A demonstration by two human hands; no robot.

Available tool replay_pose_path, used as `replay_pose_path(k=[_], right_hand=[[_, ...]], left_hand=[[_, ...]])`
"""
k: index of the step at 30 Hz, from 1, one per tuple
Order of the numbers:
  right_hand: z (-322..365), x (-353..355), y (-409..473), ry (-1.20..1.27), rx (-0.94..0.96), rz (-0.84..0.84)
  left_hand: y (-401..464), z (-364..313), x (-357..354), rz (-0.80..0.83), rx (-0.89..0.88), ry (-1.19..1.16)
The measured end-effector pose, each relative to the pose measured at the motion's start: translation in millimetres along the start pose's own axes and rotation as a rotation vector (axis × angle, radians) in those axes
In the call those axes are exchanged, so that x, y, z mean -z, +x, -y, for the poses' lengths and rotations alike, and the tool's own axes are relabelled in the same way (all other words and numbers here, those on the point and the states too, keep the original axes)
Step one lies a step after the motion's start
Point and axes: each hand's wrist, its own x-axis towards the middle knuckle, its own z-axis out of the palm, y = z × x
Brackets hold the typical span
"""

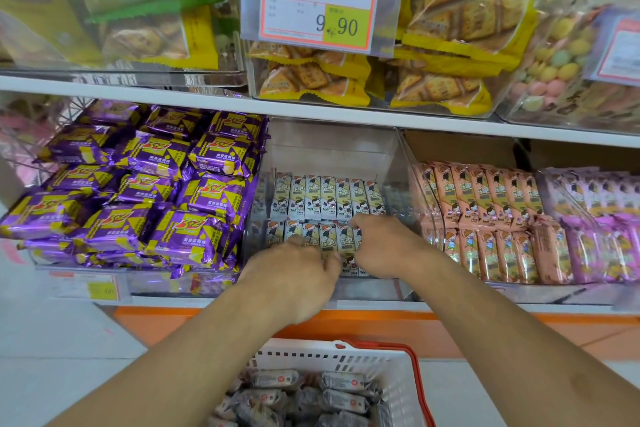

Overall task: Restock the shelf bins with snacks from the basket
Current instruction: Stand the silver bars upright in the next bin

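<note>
Presently both hands are working inside the clear middle bin (398, 163) on the lower shelf (346, 116). The left hand (294, 274) is reaching over the bin's front wall with its fingers curled down among the front row of white packets (313, 236); whether those fingers are actually pinching a packet or only pressing on the row cannot be told, since the back of the hand is covering them. The right hand (379, 246) is curling round the right end of the same front row and appears to be gripping packets there. A second row is standing upright behind, touching the first. The basket (391, 367) is sitting below the shelf, between the forearms, and is holding dark wrapped snacks (273, 380) still to be shelved. In my judgement the step in hand is the squaring-up of the front row, and it is best done by keeping the packets upright, pushing them together toward one side wall, and closing gaps so the printed faces are all facing forward before more stock is going in. Purple packs (145, 191) are filling the bin to the left and pink packets (485, 218) the bin to the right. The fingertips of both hands are hidden, the basket's near end is cut off by the lower edge, the basket snacks' labels are too blurred to read, and the price tag (318, 7) text beyond its figures is not legible.
</note>
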Motion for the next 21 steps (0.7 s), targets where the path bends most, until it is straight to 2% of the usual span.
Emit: replay_pose_path(k=[4, 8, 11, 14, 18, 21], right_hand=[[1.6, 1.5, -1.4, -0.065, 0.027, -0.033], [7.1, 1.9, -7.9, -0.009, 0.079, 0.022], [10.2, 9.8, -12.3, 0.049, 0.089, -0.123], [8.4, 15.7, -17.0, 0.149, 0.136, -0.248], [9.9, 16.8, -53.1, 0.186, 0.224, -0.228], [15.1, 14.5, -83.2, 0.180, 0.241, -0.123]], left_hand=[[-1.0, -0.2, -2.0, 0.011, 0.011, -0.014], [-2.7, -1.2, -0.4, -0.045, -0.006, -0.108], [-6.3, -2.3, -1.5, -0.217, 0.069, -0.366], [-15.2, -3.2, -1.4, -0.327, -0.005, -0.463], [-43.4, -1.1, 4.1, -0.373, -0.117, -0.496], [-65.5, -3.7, 10.1, -0.441, -0.147, -0.474]])
